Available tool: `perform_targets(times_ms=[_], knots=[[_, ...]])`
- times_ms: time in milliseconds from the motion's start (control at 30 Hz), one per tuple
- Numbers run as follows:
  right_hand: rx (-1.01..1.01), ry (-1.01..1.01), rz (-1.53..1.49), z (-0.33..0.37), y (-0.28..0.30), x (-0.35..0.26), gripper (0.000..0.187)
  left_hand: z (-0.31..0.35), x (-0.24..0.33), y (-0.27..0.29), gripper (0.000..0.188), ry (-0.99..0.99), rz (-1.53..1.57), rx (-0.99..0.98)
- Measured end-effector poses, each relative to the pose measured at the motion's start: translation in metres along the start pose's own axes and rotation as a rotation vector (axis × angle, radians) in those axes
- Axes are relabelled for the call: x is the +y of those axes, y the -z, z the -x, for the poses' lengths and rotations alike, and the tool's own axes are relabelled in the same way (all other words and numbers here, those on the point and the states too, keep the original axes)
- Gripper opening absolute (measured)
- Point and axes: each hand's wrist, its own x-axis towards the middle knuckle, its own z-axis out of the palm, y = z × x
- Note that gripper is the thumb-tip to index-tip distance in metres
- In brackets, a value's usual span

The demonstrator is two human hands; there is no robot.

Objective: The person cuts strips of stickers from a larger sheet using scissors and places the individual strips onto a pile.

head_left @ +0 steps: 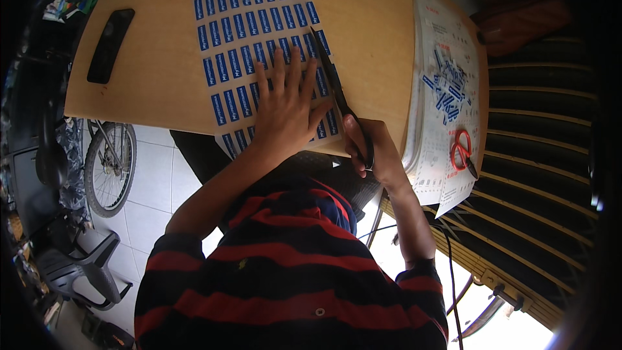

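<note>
— Across the tan surface (369, 39), a long sheet of blue labels (227, 24) is lying in front of you. What is your left hand (278, 113) doing on it?

— It is resting palm down on the sheet's near part, its fingers stretching forward, slightly spreading and gripping nothing.

— And your right hand (379, 146)?

— Its fingers are closing around the handles of the black scissors (334, 81), whose blades are lying along the sheet's right edge. I cannot tell whether the blades are parting.

— What else is lying around you?

— On your right, small blue-and-white pieces (447, 87) are forming a loose pile on white printed papers (440, 19), and red-handled scissors (455, 154) are resting nearer you. On your left, a black phone-like object (110, 45) is lying apart from the sheet. Beyond, a bicycle (111, 163) is standing on the tiled floor (149, 217).
</note>
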Motion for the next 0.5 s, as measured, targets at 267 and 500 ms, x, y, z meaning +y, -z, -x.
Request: perform_targets(times_ms=[267, 500], knots=[[-0.021, 0.068, -0.037, -0.02, 0.003, -0.007, 0.058, 0.0, -0.001, 0.002, 0.071, -0.006, 0.006, 0.003], [-0.012, 0.062, -0.004, -0.037, 0.003, -0.018, 0.059, -0.001, 0.0, 0.003, 0.07, -0.006, -0.003, -0.011]])
